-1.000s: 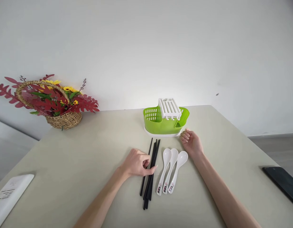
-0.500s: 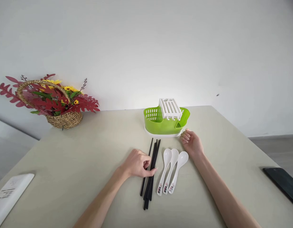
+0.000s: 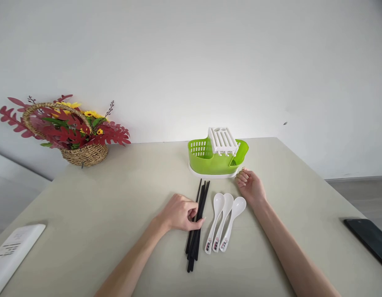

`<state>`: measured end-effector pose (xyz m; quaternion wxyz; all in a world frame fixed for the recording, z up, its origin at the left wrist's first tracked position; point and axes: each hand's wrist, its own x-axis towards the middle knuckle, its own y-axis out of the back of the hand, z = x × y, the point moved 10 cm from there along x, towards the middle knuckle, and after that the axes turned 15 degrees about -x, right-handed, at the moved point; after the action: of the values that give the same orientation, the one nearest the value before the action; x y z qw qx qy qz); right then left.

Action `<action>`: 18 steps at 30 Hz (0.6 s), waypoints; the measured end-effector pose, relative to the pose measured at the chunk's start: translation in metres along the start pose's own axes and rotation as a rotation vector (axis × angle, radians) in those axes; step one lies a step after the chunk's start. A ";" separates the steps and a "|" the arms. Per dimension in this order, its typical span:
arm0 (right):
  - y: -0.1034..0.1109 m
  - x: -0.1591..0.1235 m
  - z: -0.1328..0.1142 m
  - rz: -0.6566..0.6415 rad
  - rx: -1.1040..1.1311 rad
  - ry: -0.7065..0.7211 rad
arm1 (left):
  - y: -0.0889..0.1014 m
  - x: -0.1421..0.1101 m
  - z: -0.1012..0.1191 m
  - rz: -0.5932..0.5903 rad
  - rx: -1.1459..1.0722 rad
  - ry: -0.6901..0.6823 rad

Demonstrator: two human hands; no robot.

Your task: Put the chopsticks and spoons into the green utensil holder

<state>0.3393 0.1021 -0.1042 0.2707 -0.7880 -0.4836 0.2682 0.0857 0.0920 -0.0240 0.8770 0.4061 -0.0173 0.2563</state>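
Observation:
Several black chopsticks (image 3: 195, 243) lie in a bundle on the table, pointing away from me. My left hand (image 3: 181, 212) is closed around their middle, thumb across the near side and fingers curled on the far left side. To the right of the bundle, three white spoons (image 3: 218, 222) lie side by side, bowls away from me and printed marks on the handles. My right hand (image 3: 251, 185) rests on the table with fingers curled in, holding nothing. It is beside the white base of a green cutlery basket (image 3: 209, 164), which carries a white slotted rack (image 3: 223, 141).
A wicker basket (image 3: 86, 155) of red leaves and yellow flowers stands at the back left. A white flat object (image 3: 17, 255) lies at the left edge, a black phone (image 3: 367, 239) at the right edge. Behind the table (image 3: 116, 198) rises a pale wall.
The leftmost chopstick, which lay apart, has moved right against the others. My left hand keeps nearly the same place, and my right hand has stayed still.

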 end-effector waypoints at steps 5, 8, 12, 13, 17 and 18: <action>0.000 0.000 -0.001 0.002 -0.015 0.002 | 0.000 0.000 -0.002 -0.003 -0.028 0.015; 0.000 -0.001 -0.001 0.003 -0.023 0.001 | 0.000 0.000 -0.001 0.008 -0.040 0.018; 0.000 -0.001 0.000 0.004 -0.020 0.001 | 0.000 0.000 -0.001 0.015 -0.039 0.009; 0.001 0.000 0.000 0.004 -0.019 0.002 | 0.000 -0.001 -0.001 0.017 -0.034 0.006; 0.002 0.000 0.001 0.004 -0.018 0.004 | -0.001 -0.002 -0.002 0.031 0.029 -0.002; 0.002 0.001 0.001 0.003 -0.019 0.003 | -0.001 -0.002 -0.002 0.038 0.051 -0.004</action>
<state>0.3401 0.1019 -0.1063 0.2634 -0.7915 -0.4848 0.2628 0.0844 0.0920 -0.0266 0.8613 0.4285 -0.0202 0.2722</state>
